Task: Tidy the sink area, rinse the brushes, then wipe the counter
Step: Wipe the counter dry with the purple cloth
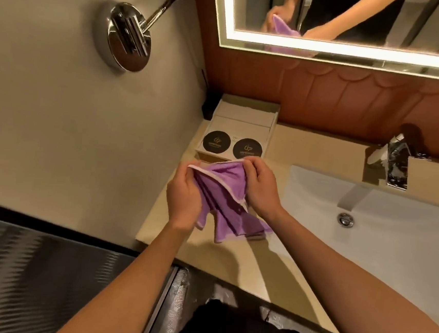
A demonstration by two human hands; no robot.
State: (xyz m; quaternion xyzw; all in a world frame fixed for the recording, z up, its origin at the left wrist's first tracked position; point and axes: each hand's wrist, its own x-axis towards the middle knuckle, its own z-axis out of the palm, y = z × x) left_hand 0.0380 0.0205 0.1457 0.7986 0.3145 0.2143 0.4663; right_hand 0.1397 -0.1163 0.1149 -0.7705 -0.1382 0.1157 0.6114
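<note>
A purple cloth (pixel 222 207) with a pale hem hangs between my hands above the beige counter (pixel 243 270). My left hand (pixel 183 197) grips its left top edge. My right hand (pixel 260 186) pinches the right top edge. The cloth's lower folds dangle just over the counter, left of the white sink (pixel 392 250). No brushes are in view.
A white tray (pixel 239 133) with two black round coasters sits at the counter's back left corner. A chrome faucet (pixel 389 169) stands behind the sink, whose drain (pixel 345 219) is visible. A round swing-arm mirror (pixel 129 36) juts from the left wall. A lit mirror (pixel 360 24) hangs above.
</note>
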